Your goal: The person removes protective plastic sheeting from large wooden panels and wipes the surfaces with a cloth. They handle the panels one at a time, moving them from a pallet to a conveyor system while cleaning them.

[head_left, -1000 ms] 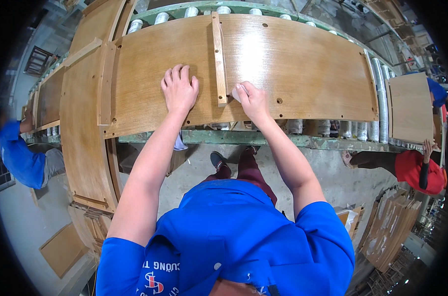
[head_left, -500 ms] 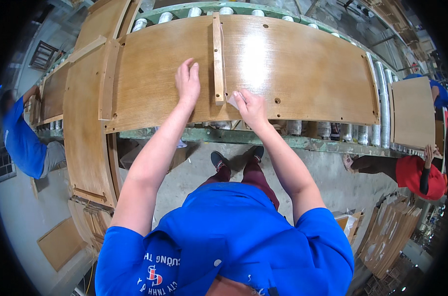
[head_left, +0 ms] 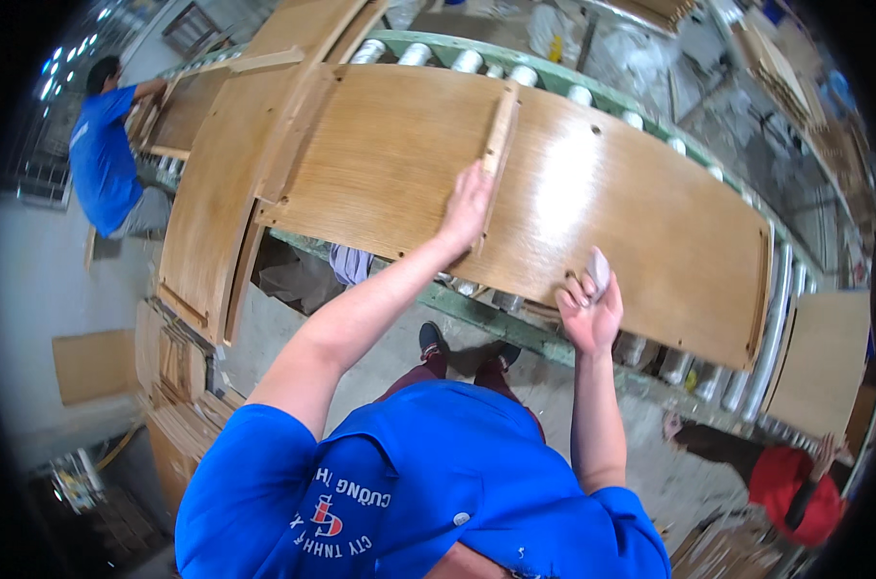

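A broad brown wooden panel lies flat in front of me, with a narrow wooden strip standing across its middle. Along the near part of that strip rests my left hand, its fingers stretched out and holding nothing. My right hand is raised over the panel's near edge, palm turned up and fingers curled. Between its fingers it pinches a small pale folded sheet, which looks like sandpaper. Dark holes dot the panel, and another strip runs along its right end.
A roller conveyor with a green frame carries the panel. More wooden panels adjoin at left, where a person in blue works. At right stand a light board and a person in red. Grey cloth hangs below.
My left hand has moved right onto the strip. My right hand has left the strip and moved right with the pale sheet, turning palm up. The whole view has swung round.
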`<state>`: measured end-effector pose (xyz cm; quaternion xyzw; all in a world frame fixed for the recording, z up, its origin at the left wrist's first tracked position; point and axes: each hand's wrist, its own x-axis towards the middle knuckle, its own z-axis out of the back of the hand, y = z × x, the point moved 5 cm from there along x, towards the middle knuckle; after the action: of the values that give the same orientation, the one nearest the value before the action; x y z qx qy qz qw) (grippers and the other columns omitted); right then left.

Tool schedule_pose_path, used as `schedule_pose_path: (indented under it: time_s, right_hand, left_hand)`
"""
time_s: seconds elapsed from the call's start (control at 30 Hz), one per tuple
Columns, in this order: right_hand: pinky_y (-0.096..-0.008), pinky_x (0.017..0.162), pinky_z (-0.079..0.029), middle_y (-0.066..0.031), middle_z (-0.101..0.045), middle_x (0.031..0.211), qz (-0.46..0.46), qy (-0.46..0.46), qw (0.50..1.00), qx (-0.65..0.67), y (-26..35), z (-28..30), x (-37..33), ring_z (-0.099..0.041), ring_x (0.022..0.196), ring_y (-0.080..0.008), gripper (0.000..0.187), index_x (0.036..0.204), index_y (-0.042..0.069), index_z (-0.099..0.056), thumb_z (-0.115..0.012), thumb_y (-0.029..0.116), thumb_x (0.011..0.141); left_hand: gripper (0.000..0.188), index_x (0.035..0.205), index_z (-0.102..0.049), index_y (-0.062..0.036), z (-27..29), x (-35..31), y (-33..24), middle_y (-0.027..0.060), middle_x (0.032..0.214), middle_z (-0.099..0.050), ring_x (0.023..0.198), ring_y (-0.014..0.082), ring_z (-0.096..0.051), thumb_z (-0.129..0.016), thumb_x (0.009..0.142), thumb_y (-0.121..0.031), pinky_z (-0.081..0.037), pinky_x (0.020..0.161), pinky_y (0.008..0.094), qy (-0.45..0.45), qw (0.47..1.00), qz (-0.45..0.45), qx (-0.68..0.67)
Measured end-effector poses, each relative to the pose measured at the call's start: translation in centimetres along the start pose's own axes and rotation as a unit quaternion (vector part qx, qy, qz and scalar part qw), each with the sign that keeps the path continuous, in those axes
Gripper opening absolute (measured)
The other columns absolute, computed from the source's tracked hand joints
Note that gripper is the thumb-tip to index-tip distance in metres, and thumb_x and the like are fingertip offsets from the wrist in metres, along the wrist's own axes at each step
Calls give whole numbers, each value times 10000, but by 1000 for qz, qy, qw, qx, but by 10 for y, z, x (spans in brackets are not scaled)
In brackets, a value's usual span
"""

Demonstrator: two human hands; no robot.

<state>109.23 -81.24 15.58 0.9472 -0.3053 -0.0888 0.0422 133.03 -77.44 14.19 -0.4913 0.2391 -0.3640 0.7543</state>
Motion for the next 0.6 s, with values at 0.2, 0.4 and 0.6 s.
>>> schedule_pose_path:
  time_s: [0.2,0.4,0.6]
  right_hand:
    - [-313,682,-357,-23,-488,865,-34,18,992,-120,26,-26,-1,-418,748,-143,377,1303,154,-391,-400,223,932]
    - [-265,565,-318,-27,-473,747,-124,59,967,-213,-17,-67,51,-393,612,-120,317,1200,98,-471,-432,237,918]
    - [-255,508,-307,-4,-471,683,-155,105,917,-351,-114,-115,117,-379,541,-99,274,1089,54,-524,-446,268,936]
  left_hand:
    - [603,1373,-295,-53,-46,-18,-25,179,1399,-295,1309,338,-251,-303,934,-467,-196,1081,433,32,998,-21,58]
    - [532,1369,-352,-194,40,-15,3,79,1450,-262,1355,296,-170,-302,921,-476,-115,1099,471,-16,872,-143,468]
    - [537,1364,-363,-176,86,-15,25,85,1455,-257,1357,309,-160,-327,910,-461,-101,1101,475,-36,888,-111,444]
